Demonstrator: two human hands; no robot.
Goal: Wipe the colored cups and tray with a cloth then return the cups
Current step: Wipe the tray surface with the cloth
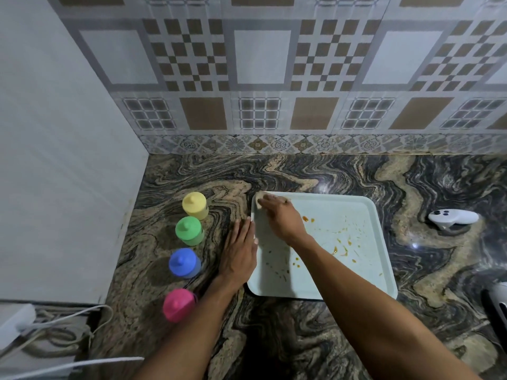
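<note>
The right hand [279,215] reaches across to the far left corner of a pale blue rectangular plastic tray [354,272]. Its fingers lie fairly straight over a small beige cloth [259,201] and press it onto the tray. Only the cloth's edge shows beyond the fingertips.

The left hand [239,250] lies flat, palm down, fingers straight and together, holding nothing. It rests on the swirled dark stone tabletop [301,338] against the tray's left rim.

Orange-brown spots mark the tray to the right of the cloth.

Left of the tray, four plastic cups stand in a line from far to near: yellow cup [194,205], green cup [188,230], blue cup [184,262] and pink cup [178,305].
</note>
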